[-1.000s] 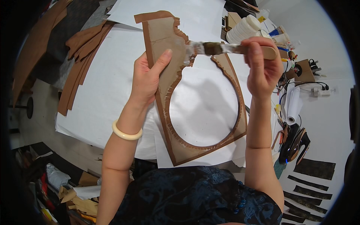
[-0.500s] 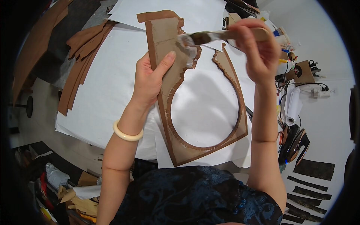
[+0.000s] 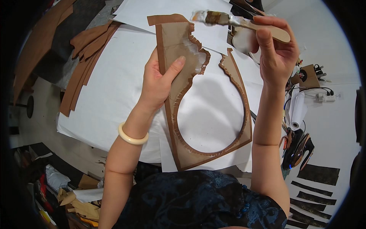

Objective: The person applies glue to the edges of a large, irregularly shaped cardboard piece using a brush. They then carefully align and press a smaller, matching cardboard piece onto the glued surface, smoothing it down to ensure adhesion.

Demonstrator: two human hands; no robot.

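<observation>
1. The left hand (image 3: 162, 82) grips the upper left arm of a horseshoe-shaped brown cut piece (image 3: 213, 150), thumb pressed over its face and fingers behind, so the piece is lifted and tilted toward the person, likely to present its notched inner edge for coating
2. A whitish wet patch shows on that notched edge just beside the thumb, near the top of the piece; the lower curve of the piece hangs low, close to the desk's near edge, over white paper (image 3: 114, 99)
3. The right hand (image 3: 276, 57) is closed round the wooden handle of a flat brush (image 3: 236, 21), bristles pointing left and held clear above the piece, not touching it
4. A cream bangle (image 3: 131, 136) sits on the left wrist
5. Brown strips (image 3: 82, 68) lie along the desk's left edge, well apart from the hands
6. Toward the right edge there is clutter: a paper roll (image 3: 295, 110), cables and tools; dark strips (image 3: 316, 175) lie below on the floor
7. The open room is the bare paper between the strips and the held piece
</observation>
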